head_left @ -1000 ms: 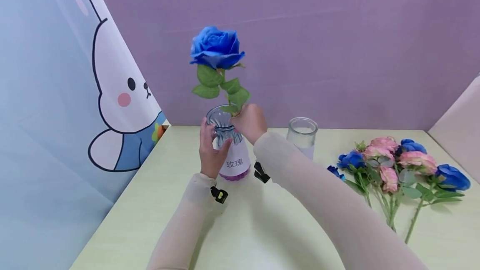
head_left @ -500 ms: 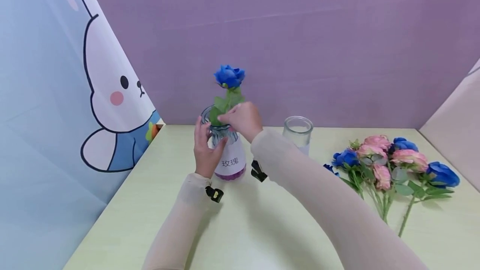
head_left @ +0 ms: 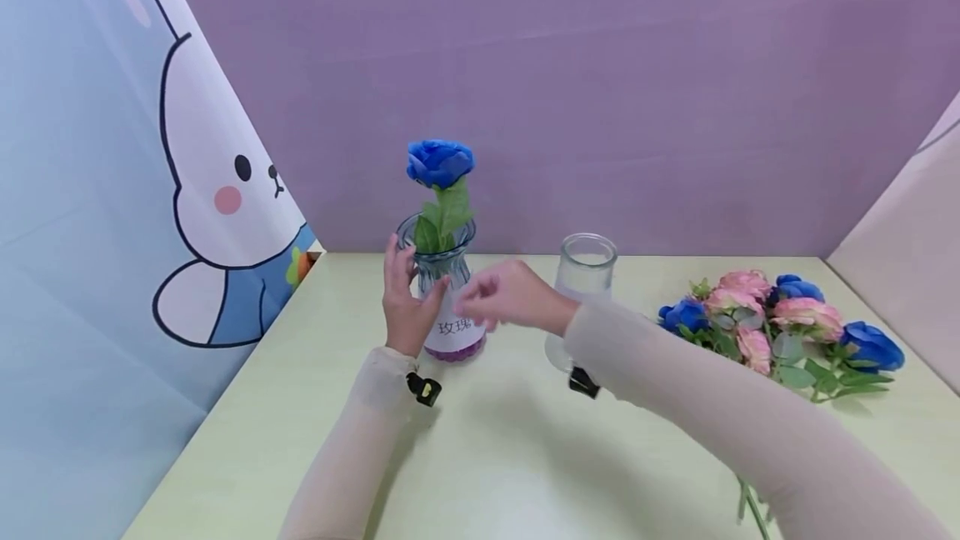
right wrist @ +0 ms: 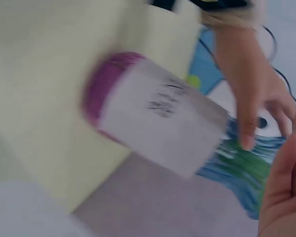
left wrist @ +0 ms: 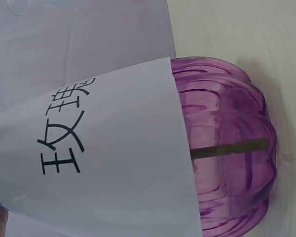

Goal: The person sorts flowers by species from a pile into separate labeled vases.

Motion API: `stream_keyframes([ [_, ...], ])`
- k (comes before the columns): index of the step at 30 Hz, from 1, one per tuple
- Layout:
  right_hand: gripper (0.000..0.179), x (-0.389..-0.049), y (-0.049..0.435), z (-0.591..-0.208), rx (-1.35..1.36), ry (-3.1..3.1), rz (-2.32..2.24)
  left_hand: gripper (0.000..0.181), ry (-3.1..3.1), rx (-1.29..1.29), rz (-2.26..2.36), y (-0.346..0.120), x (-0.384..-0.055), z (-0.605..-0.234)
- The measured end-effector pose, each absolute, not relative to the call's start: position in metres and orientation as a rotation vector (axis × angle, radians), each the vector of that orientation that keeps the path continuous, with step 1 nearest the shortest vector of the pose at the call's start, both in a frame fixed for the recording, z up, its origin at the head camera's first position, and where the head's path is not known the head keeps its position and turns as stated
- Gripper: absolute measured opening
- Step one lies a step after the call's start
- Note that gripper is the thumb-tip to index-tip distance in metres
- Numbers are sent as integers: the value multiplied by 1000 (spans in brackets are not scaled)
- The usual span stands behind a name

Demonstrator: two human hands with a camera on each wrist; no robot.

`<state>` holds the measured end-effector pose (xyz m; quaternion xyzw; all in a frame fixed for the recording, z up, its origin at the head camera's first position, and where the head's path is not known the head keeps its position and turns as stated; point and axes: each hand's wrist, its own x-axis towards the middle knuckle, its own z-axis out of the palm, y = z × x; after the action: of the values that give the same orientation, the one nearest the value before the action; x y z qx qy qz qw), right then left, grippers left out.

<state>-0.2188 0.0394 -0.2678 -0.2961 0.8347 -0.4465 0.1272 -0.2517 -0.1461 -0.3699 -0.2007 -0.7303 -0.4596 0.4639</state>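
Note:
A blue artificial rose (head_left: 440,163) stands in a glass vase (head_left: 454,273), its leaves at the mouth. Around the vase neck, my left hand (head_left: 408,311) holds with thumb and fingers spread to either side. A white paper label (left wrist: 123,148) with Chinese characters wraps the vase. Below it, the left wrist view shows the purple fluted base (left wrist: 232,103) and the stem end (left wrist: 237,147) inside. My right hand (head_left: 517,298) is in front and to the right of the vase, fingers loosely curled with nothing in them.
A second glass vase (head_left: 588,252) stands to the right, partly hidden by the right forearm. Several pink flowers (head_left: 806,317) and blue roses (head_left: 870,344) lie on the table's right side. A purple backdrop (head_left: 600,107) rises behind the table.
The blue rose has gone down into the vase and been let go by my right hand, which has drawn back down and to the right. My left hand keeps its hold on the vase.

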Motion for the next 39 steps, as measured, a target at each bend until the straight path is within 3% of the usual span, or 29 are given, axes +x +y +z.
stream_keyframes([
  [11,26,-209,147,-332,-779,2334,-1126,55,-1850,-456,-1170,-144,-250,-367],
  [26,25,-216,294,-364,-641,2306,-1101,54,-1861,-450,-1169,-141,-250,-370],
  [33,25,-214,331,-370,-564,2206,-1077,53,-1862,-451,-1174,-142,-250,-369],
  [39,32,-212,334,-377,-554,2058,-1150,55,-1868,-437,-1164,-145,-249,-370],
])
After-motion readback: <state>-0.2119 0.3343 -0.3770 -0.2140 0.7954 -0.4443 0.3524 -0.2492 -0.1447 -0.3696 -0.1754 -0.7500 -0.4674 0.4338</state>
